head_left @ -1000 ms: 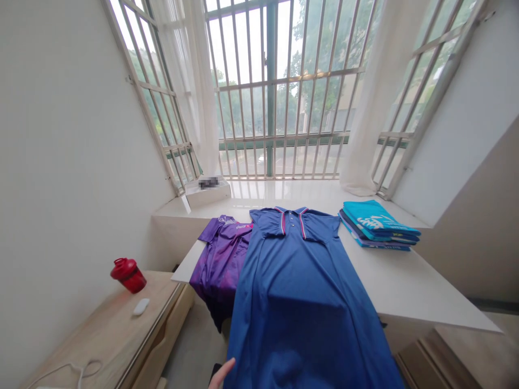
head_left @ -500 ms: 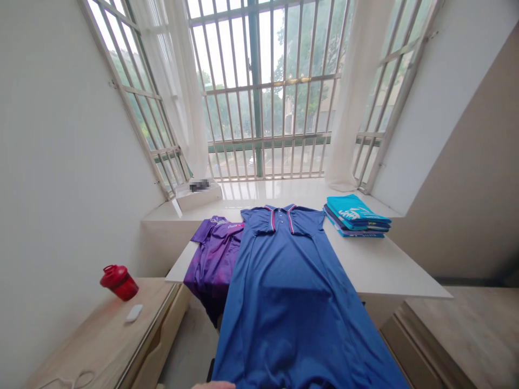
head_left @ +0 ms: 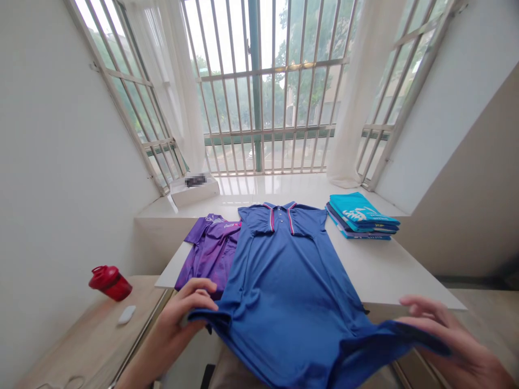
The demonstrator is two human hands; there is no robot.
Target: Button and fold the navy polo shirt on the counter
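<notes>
Both arms reach forward and wide apart. The left grip (head_left: 188,308) is closed on the lower edge of a blue polo dress (head_left: 279,275), and the right grip (head_left: 440,335) holds the opposite edge, fingers curled over it. Beyond both grips, the dress drapes over the white desk (head_left: 399,278).

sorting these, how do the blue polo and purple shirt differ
The blue polo shirt is solid blue with striped collar trim; the purple shirt is mottled with pink print. The blue one lies flat, the purple one rumpled beneath its edge. Left hand and right hand lift the blue one only. Both rest on the white tabletop.
</notes>
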